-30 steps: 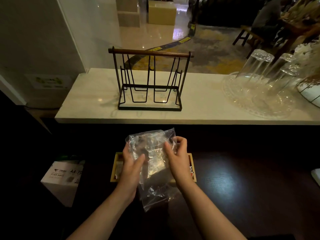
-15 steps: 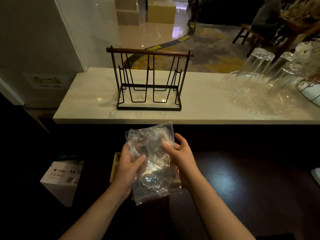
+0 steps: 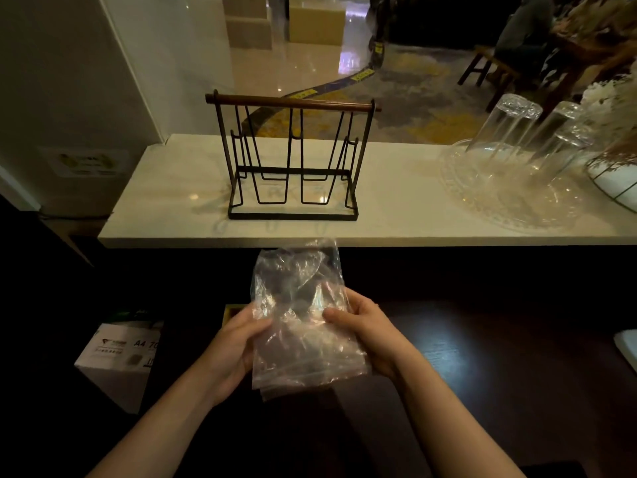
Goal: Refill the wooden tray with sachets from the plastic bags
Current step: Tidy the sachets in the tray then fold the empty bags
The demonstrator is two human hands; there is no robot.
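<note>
A crumpled clear plastic bag (image 3: 303,315) hangs in front of me over the dark table, held from both sides. My left hand (image 3: 238,343) grips its left edge and my right hand (image 3: 365,332) grips its right edge. The bag looks empty; no sachets show inside it. Behind it, only a yellowish corner of the wooden tray (image 3: 231,311) peeks out at the bag's left; the rest of the tray and what lies in it is hidden by the bag and my hands.
A black wire rack (image 3: 293,160) with a wooden top bar stands on the white marble counter (image 3: 165,201). Upturned glasses (image 3: 506,129) rest on a clear glass platter (image 3: 482,201) at right. A white A4 paper box (image 3: 120,357) sits low at left.
My hands slid down the bag and drew it a little nearer and lower, smoothing it flatter. The bag covers more of the wooden tray than before.
</note>
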